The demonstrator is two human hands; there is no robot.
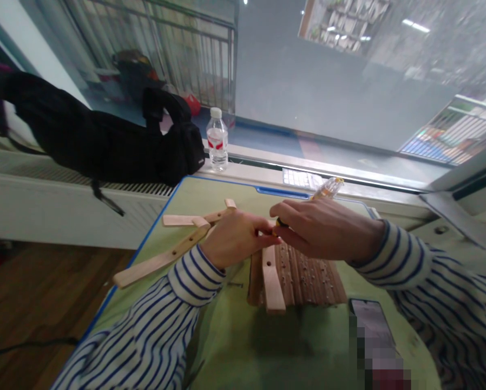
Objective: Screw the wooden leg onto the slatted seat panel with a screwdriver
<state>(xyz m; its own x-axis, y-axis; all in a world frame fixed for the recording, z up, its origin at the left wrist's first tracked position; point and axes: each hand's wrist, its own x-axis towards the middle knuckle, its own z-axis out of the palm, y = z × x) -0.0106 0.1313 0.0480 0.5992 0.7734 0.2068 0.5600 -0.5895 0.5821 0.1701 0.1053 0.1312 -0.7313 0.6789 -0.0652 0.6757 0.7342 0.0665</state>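
Screwdriver (326,189) sits in right hand (320,230), left hand (235,238) alongside, above wooden slats (308,276).

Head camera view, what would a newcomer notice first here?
Two striped-sleeved hands meet in the middle: the right hand grips a clear-handled screwdriver pointed toward the left hand, above a slatted wooden panel. Behind, a black bag and a water bottle sit on the sill.

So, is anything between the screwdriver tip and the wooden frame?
Only the left hand, pinching at the tip of the screwdriver in the right hand and hiding it; nothing else visible lies above the wooden frame there.
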